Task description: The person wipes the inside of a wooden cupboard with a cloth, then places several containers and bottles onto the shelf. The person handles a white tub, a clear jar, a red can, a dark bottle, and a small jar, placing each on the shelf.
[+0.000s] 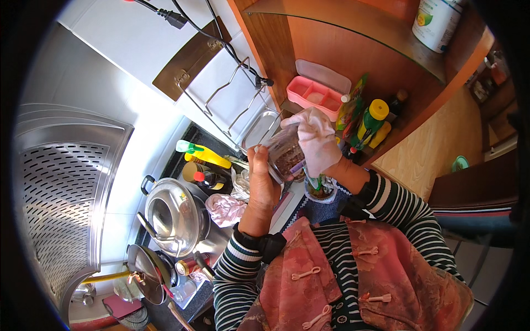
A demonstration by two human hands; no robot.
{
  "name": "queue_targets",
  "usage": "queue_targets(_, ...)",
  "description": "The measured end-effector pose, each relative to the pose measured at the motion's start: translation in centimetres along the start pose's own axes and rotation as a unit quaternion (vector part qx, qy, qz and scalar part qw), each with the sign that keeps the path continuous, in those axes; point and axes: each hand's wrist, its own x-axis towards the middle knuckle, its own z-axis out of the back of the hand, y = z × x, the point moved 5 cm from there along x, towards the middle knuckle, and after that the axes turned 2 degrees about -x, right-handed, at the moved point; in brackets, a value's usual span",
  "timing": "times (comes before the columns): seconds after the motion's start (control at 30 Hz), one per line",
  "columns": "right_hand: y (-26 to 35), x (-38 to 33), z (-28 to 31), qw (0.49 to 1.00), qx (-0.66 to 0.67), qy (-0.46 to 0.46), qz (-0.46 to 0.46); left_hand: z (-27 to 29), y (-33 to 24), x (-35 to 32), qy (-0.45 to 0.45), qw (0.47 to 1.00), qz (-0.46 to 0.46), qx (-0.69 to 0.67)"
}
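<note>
My left hand [261, 185] is closed round the side of a clear jar [287, 157] with brown, grainy contents, held tilted in front of the shelf. A pale pink cloth [319, 138] lies draped over the jar's other end. Under that cloth, my right hand [343, 167] grips it against the jar. Most of the right fingers are hidden by the cloth. Just below the jar, a small potted plant [320, 190] stands on the counter.
A wooden shelf holds a pink divided box [314, 96] and a yellow-capped bottle [375, 116]. Left on the counter are a lidded steel pot [171, 215], a yellow bottle [212, 156], a dark red-capped bottle [210, 179] and a crumpled pink cloth [225, 209]. A wire rack [229, 99] hangs on the wall.
</note>
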Motion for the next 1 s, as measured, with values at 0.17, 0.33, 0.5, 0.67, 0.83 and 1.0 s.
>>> queue_targets(0.17,-2.0,-1.1,-1.1,0.968,0.161,0.118,-0.151,-0.1,-0.5,0.0,0.017,0.994,-0.063,0.086)
queue_targets(0.33,-3.8,-2.8,-2.3,0.907,0.305,0.105,-0.269,0.5,-0.7,0.5,0.057,0.996,-0.06,0.022)
queue_targets(0.5,-3.7,-2.6,-3.5,0.797,0.553,0.089,-0.229,1.0,-0.3,0.4,0.068,0.991,0.025,-0.11)
queue_targets(0.67,-2.3,-1.4,-0.6,0.926,0.33,0.12,-0.138,1.0,-0.9,0.0,0.083,0.988,0.05,-0.117)
queue_targets(0.83,2.7,0.1,2.4,0.985,0.145,0.067,0.064,0.8,-2.4,-0.1,0.018,0.993,-0.027,0.115)
queue_targets(1.0,4.7,-0.6,1.7,0.979,0.146,0.056,0.129,-0.1,-3.3,-0.3,0.009,0.966,-0.026,0.259)
